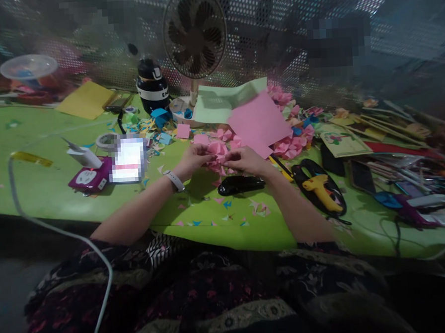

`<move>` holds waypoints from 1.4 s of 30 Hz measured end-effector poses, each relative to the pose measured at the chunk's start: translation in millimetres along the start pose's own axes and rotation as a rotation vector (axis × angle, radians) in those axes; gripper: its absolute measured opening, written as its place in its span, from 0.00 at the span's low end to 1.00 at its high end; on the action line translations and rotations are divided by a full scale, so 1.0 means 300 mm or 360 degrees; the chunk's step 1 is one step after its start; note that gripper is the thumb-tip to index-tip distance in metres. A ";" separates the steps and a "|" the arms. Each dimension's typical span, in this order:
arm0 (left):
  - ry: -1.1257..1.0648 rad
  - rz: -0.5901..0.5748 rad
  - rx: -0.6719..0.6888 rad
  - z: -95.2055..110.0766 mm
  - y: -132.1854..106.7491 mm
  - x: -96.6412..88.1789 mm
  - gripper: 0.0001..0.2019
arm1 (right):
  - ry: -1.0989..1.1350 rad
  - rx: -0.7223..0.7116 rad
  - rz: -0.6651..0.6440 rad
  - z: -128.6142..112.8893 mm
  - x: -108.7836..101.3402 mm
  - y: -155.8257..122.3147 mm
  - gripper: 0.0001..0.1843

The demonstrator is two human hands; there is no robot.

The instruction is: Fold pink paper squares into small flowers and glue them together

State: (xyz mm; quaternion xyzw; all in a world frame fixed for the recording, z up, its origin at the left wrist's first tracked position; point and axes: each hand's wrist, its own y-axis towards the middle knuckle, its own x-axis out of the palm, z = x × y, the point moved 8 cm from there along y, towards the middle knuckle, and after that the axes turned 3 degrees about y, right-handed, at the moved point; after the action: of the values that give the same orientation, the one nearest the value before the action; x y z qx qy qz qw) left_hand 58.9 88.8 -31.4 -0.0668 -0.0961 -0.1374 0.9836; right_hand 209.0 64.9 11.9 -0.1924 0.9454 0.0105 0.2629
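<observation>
Head view: both hands meet low over the green surface (41, 191), straight ahead of the body.
Pink piece: a small folded pink piece (217, 160) of paper is held between the two hands, just above the surface and on the near side of a heap of pink flowers (294, 144).
Left hand: the left hand (192, 162) has its fingers closed in a pinch on the pink piece's left end; a white watch (174, 180) is on the wrist.
Right hand: the right hand (246, 161) has its fingers pinched on the right end; the exact hold is too small to make out.
Axis: the pink piece runs left to right, from fingertip to fingertip; both hands touch it, so neither is nearer.
Nearby: a black stapler (240, 184) lies just beside the right hand on the body's side, not touching it; a pink sheet (259, 125) lies beyond the hands; a yellow glue gun (321, 191) is well apart to the right.
</observation>
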 end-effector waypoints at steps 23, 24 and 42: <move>0.0144 -0.0213 0.0255 0.043 -0.020 0.049 0.18 | 0.0253 -0.0062 -0.0010 -0.007 -0.004 0.004 0.14; 0.0150 -0.0210 0.0246 0.042 -0.020 0.049 0.18 | 0.0252 -0.0065 -0.0013 -0.007 -0.003 0.004 0.14; 0.0041 -0.0192 0.0133 0.030 -0.020 0.043 0.13 | 0.0292 -0.0098 0.0095 -0.021 -0.021 -0.005 0.12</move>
State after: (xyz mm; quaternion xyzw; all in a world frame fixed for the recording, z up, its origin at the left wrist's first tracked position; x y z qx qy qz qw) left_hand 68.0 81.1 -19.4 -0.0179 -0.0930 -0.1931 0.9766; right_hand 211.3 64.8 20.7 -0.1722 0.9701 0.0297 0.1687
